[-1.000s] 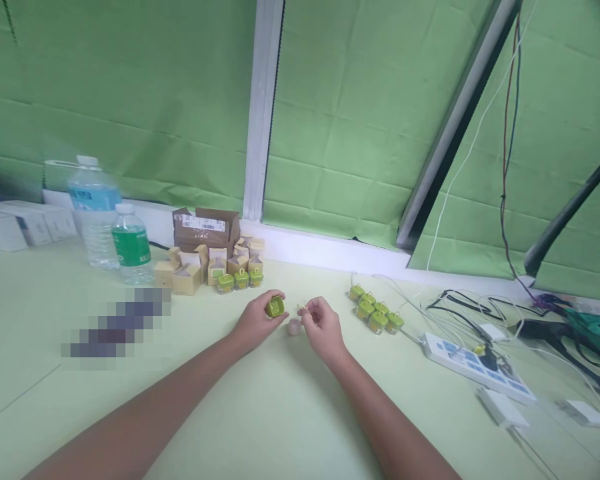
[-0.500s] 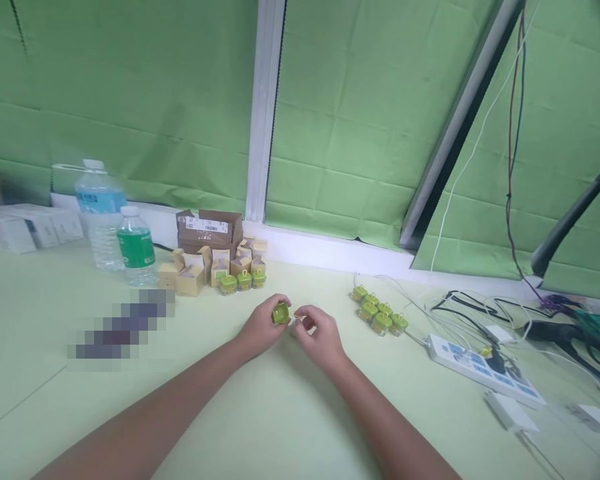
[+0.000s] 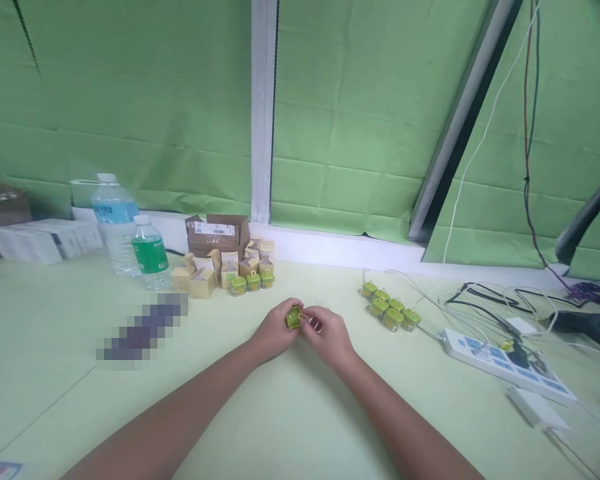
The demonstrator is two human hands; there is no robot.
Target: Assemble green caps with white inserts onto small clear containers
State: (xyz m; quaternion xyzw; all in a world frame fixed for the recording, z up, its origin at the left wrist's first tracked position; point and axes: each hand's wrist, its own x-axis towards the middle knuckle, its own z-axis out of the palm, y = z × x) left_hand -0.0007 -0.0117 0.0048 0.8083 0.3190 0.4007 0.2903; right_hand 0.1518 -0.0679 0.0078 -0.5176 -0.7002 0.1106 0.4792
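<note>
My left hand pinches a small green cap-like piece at mid table. My right hand is closed right against it, its fingertips touching the green piece; whatever small part it grips is hidden by the fingers. Both hands rest on the pale green table. Several finished green pieces sit in a cluster to the right of my hands. Small tan boxes with a few more green pieces stand behind my hands on the left.
Two water bottles stand at the back left, with white boxes beyond them. A brown carton sits by the window sill. A white power strip and tangled cables lie on the right.
My hands have come together: the right hand moved left to meet the green piece in my left hand. The small round item seen on the table between them is no longer visible.
</note>
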